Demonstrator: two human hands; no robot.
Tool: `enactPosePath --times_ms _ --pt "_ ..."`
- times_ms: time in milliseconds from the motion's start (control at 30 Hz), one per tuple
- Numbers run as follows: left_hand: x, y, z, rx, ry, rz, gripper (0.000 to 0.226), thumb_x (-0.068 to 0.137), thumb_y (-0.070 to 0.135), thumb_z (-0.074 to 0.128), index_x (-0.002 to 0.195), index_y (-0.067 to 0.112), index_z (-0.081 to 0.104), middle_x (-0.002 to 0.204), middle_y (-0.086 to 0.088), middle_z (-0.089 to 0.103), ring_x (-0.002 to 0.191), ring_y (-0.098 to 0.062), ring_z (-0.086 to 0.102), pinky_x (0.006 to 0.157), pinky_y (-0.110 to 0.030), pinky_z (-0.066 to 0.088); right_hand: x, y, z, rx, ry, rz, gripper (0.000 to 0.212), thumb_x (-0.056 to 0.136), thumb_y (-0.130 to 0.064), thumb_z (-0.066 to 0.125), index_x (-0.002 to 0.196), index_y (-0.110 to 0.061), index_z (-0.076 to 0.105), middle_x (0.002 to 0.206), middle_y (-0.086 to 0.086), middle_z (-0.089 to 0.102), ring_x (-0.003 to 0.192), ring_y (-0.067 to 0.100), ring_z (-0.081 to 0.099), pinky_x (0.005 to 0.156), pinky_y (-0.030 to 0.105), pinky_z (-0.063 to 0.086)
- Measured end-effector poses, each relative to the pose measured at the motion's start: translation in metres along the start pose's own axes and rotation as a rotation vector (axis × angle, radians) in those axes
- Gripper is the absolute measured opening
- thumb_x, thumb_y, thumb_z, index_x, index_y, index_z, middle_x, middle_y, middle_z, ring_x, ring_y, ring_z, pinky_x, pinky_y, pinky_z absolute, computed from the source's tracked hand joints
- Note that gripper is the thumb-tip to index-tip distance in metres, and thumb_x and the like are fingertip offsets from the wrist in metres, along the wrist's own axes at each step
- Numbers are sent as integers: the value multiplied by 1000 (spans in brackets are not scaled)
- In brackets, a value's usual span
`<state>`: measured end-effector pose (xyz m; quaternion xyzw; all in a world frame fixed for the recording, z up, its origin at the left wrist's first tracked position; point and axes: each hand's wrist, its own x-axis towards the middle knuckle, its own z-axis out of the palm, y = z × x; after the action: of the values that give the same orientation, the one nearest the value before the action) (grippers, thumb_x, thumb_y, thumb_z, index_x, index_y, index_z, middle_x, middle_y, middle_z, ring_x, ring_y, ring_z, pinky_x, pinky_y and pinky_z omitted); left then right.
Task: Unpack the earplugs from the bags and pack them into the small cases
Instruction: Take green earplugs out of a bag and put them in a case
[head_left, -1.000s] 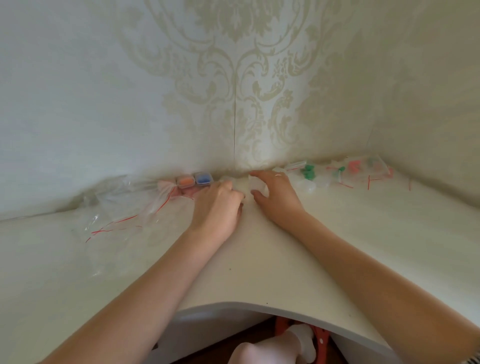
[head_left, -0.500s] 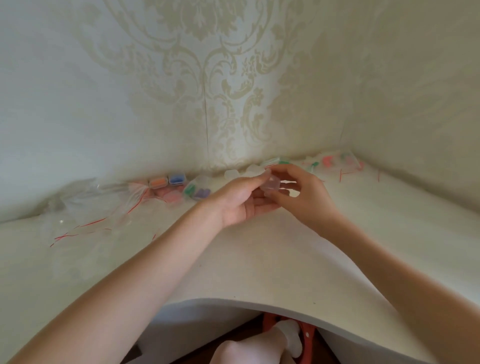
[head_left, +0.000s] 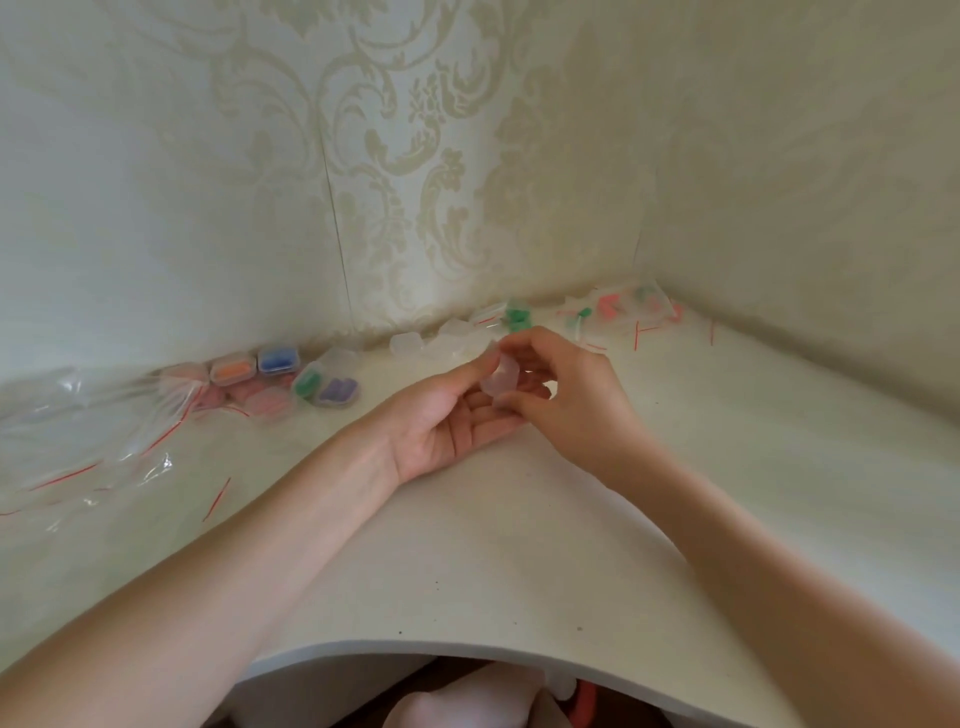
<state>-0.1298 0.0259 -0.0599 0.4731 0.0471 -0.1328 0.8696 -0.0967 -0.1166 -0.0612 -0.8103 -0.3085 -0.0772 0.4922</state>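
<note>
We hold a clear case (head_left: 500, 375) above the desk (head_left: 519, 545) at centre: our left hand (head_left: 447, 421) lies palm up, thumb pressed to it, while our right hand (head_left: 563, 395) pinches it with curled fingers (head_left: 519, 402). Filled cases (head_left: 280, 376) sit at 10 o'clock, bags (head_left: 618, 312) at 1 o'clock. No writing is legible.

left hand (head_left: 447, 426) palm up, fingers loosely extended, thumb raised; right hand (head_left: 566, 395) palm down, thumb and fingers curled in a pinch; fingertips of both meet; forearms converge
</note>
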Motion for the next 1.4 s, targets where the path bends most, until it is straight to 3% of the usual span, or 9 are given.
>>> enactPosePath --times_ms 233,367,467,567,700,833,1067,1233,1400 --pt "0 -1 -1 -90 21 58 31 92 29 51 96 1 63 82 -14 72 68 -18 71 67 -29 59 3 -3 7 -65 3 -46 41 78 1 66 115 -15 60 94 -5 66 83 2 60 75 7 45" --pt "2 -4 1 -103 25 70 32 78 26 62 101 4 64 85 -9 69 74 -15 67 70 -27 59 1 -1 6 -55 20 -89 28 80 -5 69 103 -12 56 89 -5 64 85 3 57 74 15 44" --pt "4 -1 -1 -147 83 79 36 70 23 68 99 3 63 79 -9 69 64 -12 67 70 -25 58 1 1 5 -30 36 -127 18 84 -5 66 97 -9 55 88 -16 60 88 -5 56 79 13 44" --pt "4 1 -2 -165 92 86 42 68 25 69 100 0 60 83 -13 70 67 -15 69 72 -26 59 2 1 4 23 60 -132 16 87 -5 63 96 -13 54 94 -15 62 86 0 60 79 15 48" --pt "4 -1 -3 -156 92 107 34 82 28 63 98 -2 60 87 -17 71 75 -19 71 78 -28 57 1 1 2 157 128 -70 14 90 -7 61 97 -19 58 92 -14 64 85 -2 62 74 9 45" --pt "5 -2 -1 -76 76 121 30 89 26 57 101 -1 63 97 -17 71 84 -19 71 79 -25 57 0 4 4 56 110 -75 15 90 -16 61 104 -16 67 89 -17 63 85 -4 60 74 7 44" --pt "2 0 3 -29 121 127 24 90 25 55 91 1 63 79 -15 72 72 -18 72 73 -24 58 1 7 8 -128 138 -174 17 95 -15 53 103 -11 68 97 0 64 89 11 60 77 18 47" --pt "-4 -7 9 165 54 143 19 89 17 58 98 1 63 84 -14 72 82 -19 71 72 -26 58 9 9 -1 0 285 13 24 99 -12 42 103 -14 66 89 -6 62 76 12 62 71 26 50" --pt "-9 -9 14 198 -115 -32 25 95 7 45 112 -5 58 89 -17 70 75 -21 71 75 -32 59 11 27 -11 52 104 198 23 96 -15 49 91 -17 71 73 -9 60 62 2 52 61 19 40"
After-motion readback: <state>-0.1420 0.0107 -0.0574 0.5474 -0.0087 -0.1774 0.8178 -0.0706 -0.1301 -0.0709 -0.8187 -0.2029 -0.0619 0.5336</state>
